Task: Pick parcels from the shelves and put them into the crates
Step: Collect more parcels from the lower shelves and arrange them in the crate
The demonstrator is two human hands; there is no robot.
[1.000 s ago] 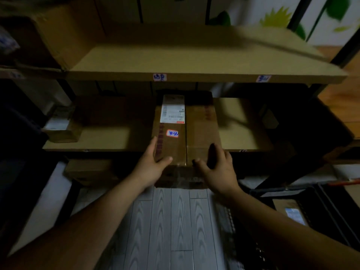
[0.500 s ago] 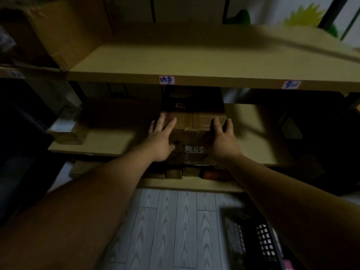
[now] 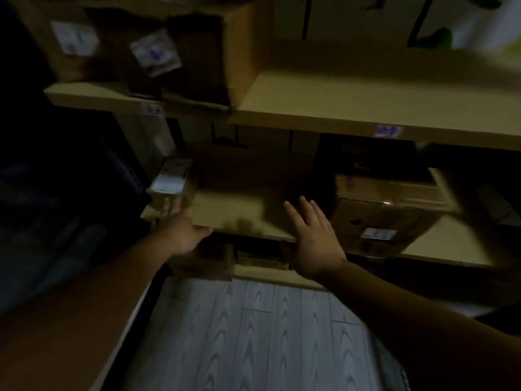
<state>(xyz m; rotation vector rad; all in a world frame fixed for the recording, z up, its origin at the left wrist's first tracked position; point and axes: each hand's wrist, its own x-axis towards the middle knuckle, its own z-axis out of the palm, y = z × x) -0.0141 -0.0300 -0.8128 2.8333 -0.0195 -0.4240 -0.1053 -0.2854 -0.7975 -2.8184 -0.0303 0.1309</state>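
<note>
A brown cardboard box [image 3: 386,221] with a small white label rests on the middle shelf [image 3: 239,215], to the right of both hands. A small parcel [image 3: 172,179] with a white label stands at that shelf's left end. My left hand [image 3: 180,230] is open, its fingers spread just in front of the small parcel. My right hand [image 3: 315,241] is open too, hovering over the shelf's front edge, just left of the big box and apart from it. No crate can be made out in this dim, blurred view.
The upper shelf [image 3: 338,108] carries large cardboard boxes [image 3: 174,52] with white labels at its left. More parcels [image 3: 208,261] sit on the lowest level under the middle shelf. Grey wood-pattern floor [image 3: 253,334] lies below. A dark mass fills the left side.
Both hands have let go of the big box, which now rests on the middle shelf. The view has swung left, and my hands have moved left toward the small parcel.
</note>
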